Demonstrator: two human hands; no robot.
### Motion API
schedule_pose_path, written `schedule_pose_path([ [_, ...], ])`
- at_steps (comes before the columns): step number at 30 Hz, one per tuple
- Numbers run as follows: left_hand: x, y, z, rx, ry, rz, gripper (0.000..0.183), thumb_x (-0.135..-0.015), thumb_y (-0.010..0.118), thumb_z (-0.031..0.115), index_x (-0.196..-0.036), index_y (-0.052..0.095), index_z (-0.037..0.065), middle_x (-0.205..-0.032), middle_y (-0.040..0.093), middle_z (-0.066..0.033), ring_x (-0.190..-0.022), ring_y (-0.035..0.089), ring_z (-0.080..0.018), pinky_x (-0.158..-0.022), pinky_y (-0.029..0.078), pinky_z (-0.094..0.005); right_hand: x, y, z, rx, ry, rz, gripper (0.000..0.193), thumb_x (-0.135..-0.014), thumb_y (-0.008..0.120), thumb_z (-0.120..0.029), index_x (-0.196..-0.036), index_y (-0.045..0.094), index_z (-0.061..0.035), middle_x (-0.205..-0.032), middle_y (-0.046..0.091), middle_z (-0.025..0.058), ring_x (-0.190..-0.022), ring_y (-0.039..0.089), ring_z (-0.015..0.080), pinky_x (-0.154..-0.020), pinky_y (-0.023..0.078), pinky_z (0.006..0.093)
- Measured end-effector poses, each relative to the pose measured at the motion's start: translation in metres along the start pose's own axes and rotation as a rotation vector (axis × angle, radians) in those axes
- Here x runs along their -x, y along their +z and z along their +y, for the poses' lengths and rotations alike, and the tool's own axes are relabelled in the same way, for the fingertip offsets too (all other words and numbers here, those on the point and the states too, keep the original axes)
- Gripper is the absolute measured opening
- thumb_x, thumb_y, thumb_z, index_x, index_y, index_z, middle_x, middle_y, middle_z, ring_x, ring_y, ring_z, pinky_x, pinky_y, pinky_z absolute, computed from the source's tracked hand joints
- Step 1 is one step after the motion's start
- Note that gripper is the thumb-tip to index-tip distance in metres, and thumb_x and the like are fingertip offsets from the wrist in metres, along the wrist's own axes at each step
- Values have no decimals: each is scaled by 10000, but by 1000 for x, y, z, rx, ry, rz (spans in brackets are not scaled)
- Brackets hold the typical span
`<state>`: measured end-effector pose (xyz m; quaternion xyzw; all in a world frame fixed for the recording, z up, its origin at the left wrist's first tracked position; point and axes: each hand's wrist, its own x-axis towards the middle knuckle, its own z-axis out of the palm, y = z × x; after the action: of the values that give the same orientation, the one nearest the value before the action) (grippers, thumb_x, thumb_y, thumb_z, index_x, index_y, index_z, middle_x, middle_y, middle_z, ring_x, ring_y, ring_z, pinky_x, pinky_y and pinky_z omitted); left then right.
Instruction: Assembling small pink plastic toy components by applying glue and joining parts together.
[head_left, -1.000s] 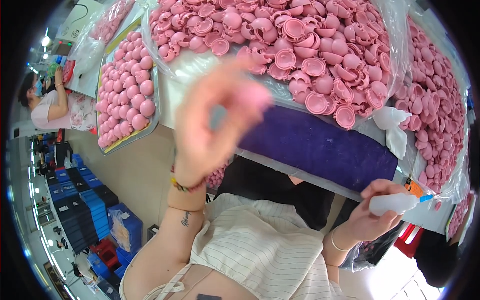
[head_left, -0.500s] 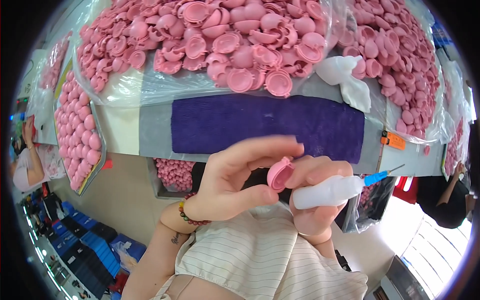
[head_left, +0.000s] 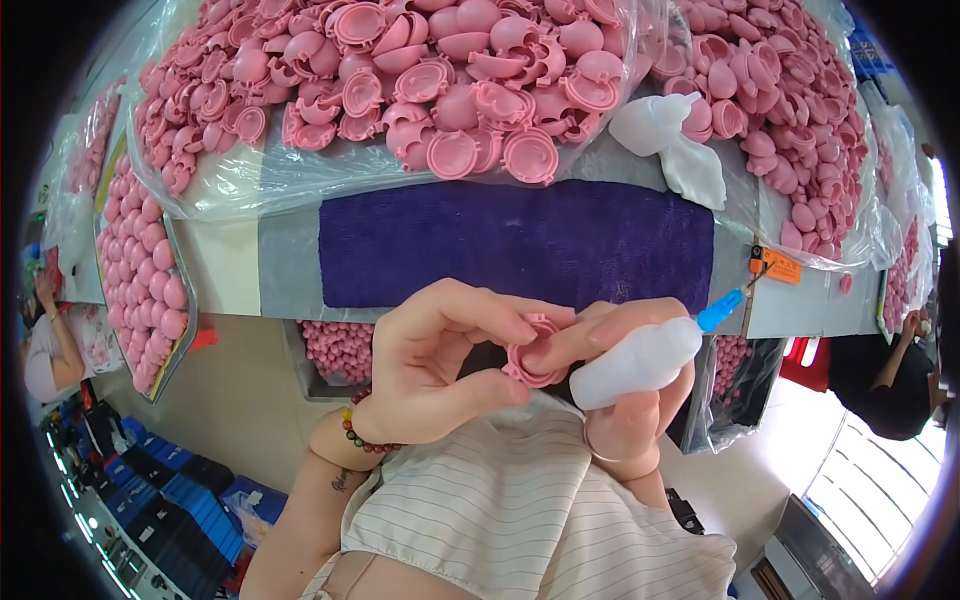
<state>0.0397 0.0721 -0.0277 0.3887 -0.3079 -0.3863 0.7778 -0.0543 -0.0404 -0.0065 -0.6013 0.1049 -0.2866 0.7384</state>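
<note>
A round, hollow pink plastic shell piece (head_left: 532, 366) is pinched at its rim between the thumb and fingers of my left hand (head_left: 425, 375), its open side turned toward my right hand (head_left: 634, 420). A finger of my right hand reaches into the shell's hollow. The same hand holds a white squeeze bottle (head_left: 640, 368), tilted up to the right, with a blue needle tip (head_left: 720, 311) on its end. My hands are just in front of the purple mat (head_left: 510, 240) on the table.
Heaps of pink shell pieces (head_left: 450, 105) in clear plastic cover the back. A tray of pink balls (head_left: 140, 270) stands left. A white bottle wrapped in tissue (head_left: 655, 122) and an orange box cutter (head_left: 778, 266) lie right. A bin of pink pieces (head_left: 335, 352) sits below the table.
My left hand has closed its fingers onto the shell, which has turned and come down slightly. My right hand has moved a little left, its finger now inside the shell.
</note>
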Motion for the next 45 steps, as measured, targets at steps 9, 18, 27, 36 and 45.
schedule_pose_path([
  [9, -1, 11, 10, 165, -140, 173, 575, -677, 683, 96, -1133, 361, -41, -1080, 460, -272, -898, 555, -241, -706, 515, -340, -5, -21, 7, -196, -330, 401, 461, -783, 504, -336, -1076, 395, 3, -557, 317, -8, -487, 275, 109, -442, 210, 239],
  [18, 2, 7, 0, 170, -73, 136, 483, -703, 644, 48, -1086, 360, -27, -1103, 441, -276, -926, 546, -251, -764, 492, -358, -13, -23, -17, 336, -645, -117, 573, -772, 461, -516, -891, 507, 42, -634, 377, 35, -510, 326, 126, -426, 214, 239],
  [27, 2, 6, -1, 162, -76, 106, 459, -695, 644, 27, -1065, 380, -34, -1100, 441, -286, -924, 548, -253, -763, 493, -359, -12, -19, -15, 488, -663, -132, 622, -803, 364, -547, -878, 514, 52, -598, 412, 41, -472, 371, 128, -356, 247, 236],
  [36, 1, 8, 2, 160, -68, 96, 456, -679, 664, 40, -1049, 407, -34, -1066, 470, -287, -858, 576, -256, -734, 496, -341, -15, -17, -12, 489, -718, -54, 634, -817, 329, -540, -923, 520, 55, -600, 409, 40, -458, 359, 125, -347, 241, 234],
  [45, 1, 8, 5, 129, -72, 111, 442, -669, 672, 37, -1026, 424, -41, -1050, 478, -292, -850, 578, -261, -736, 491, -358, -16, -17, -8, 428, -747, 11, 649, -813, 328, -545, -917, 537, 60, -598, 408, 39, -463, 351, 120, -347, 223, 224],
])
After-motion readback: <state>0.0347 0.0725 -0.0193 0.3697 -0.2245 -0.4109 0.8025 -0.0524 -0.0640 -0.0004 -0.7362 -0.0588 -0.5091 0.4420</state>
